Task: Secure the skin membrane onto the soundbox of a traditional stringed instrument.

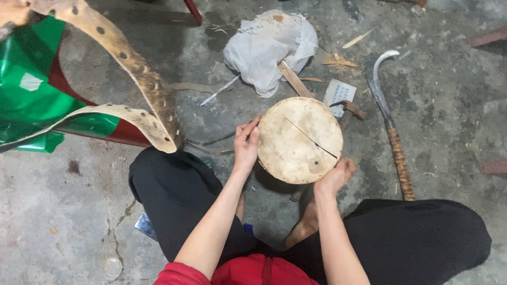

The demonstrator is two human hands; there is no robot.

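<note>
Person is wearing a red top, sleeves ending high on the upper arm, so both forearms are showing bare down to the wrists. A seam or zip line is running down the middle of the red fabric at the bottom edge of view. Legs are wearing loose black trousers, plain, no visible print. One foot is showing bare between the knees. No gloves, rings or watch showing on left hand [246, 148] or right hand [335, 177].

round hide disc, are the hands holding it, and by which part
Yes: both hands hold the round hide disc by its rim, left hand on the left edge, right hand on the lower right edge.
</note>
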